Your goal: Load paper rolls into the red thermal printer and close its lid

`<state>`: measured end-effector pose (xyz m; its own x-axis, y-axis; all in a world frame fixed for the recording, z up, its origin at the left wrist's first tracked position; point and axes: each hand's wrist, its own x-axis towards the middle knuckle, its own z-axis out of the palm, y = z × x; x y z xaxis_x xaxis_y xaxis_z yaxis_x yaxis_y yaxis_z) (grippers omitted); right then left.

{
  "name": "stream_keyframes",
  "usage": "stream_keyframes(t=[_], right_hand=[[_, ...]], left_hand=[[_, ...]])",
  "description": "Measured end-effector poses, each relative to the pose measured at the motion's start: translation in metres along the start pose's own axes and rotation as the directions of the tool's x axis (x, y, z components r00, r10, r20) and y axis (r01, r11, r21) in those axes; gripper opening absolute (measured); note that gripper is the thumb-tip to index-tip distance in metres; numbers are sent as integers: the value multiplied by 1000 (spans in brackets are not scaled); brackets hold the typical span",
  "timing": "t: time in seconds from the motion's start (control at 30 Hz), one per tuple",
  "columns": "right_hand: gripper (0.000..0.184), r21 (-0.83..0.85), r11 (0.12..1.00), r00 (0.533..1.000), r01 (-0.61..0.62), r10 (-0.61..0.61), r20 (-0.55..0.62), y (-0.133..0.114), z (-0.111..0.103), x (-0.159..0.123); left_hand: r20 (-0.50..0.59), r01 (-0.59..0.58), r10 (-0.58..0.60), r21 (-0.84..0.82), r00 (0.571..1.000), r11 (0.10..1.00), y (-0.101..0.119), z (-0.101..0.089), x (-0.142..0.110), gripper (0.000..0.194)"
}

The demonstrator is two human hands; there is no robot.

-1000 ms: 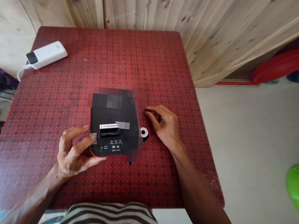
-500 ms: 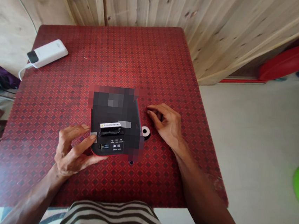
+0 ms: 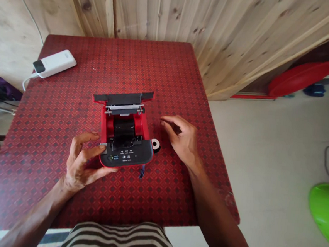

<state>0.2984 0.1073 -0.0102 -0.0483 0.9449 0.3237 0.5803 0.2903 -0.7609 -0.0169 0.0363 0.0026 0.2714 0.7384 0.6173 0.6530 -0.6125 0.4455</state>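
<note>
A red and black portable label printer (image 3: 130, 157) sits on the table with its lid (image 3: 126, 97) raised, showing a red inner bay and a black film-like roll (image 3: 123, 129). My left hand (image 3: 81, 162) grips its front left corner: one finger presses on a grey button (image 3: 104, 148), the thumb is along the front edge. To the right of the printer, my right hand (image 3: 182, 138) rests loosely curled, thumb and forefinger slightly apart and nothing visible between them. A small white roll with a black core (image 3: 155, 144) lies by the printer's right side, near that hand.
A white power bank (image 3: 58, 63) with a cable lies at the table's far left corner. The red patterned table (image 3: 171, 202) meets a wooden wall (image 3: 163, 14) at the back. A green object (image 3: 326, 211) and a red round object (image 3: 302, 80) are off to the right.
The printer's lid has swung up and back, exposing the inside. Both hands keep about the same places, and the camera view has shifted slightly.
</note>
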Motion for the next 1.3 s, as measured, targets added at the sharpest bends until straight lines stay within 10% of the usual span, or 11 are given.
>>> stream_keyframes(t=[0.13,0.23,0.37,0.53,0.8,1.0,1.13,1.3], right_hand=[[12,-33,969,968,245,-242,69,-57,-13,6],[15,-115,886,855,449,-389,342,-95,-2,22],[28,-375,793,721,480,-114,684,-131,29,50],[41,-488,699,658,523,33,752,-152,40,59],[26,-449,728,665,518,-12,747,-135,41,60],[24,-451,810,839,375,-89,537,-144,9,42],[22,-85,970,942,229,-199,269,-120,-27,30],[35,357,930,994,-92,65,89,-42,-26,30]], left_hand=[[-26,-60,62,67,998,996,0,1,0,59],[-26,-102,106,103,994,989,1,2,0,71],[24,-87,85,113,996,990,2,8,-4,80],[54,-56,49,118,997,991,2,12,-9,74],[69,-24,18,93,997,995,7,10,-8,82],[61,-21,17,62,998,998,4,9,-11,90],[43,-30,26,87,999,996,2,11,-10,91],[27,-51,49,80,998,995,3,14,-6,90]])
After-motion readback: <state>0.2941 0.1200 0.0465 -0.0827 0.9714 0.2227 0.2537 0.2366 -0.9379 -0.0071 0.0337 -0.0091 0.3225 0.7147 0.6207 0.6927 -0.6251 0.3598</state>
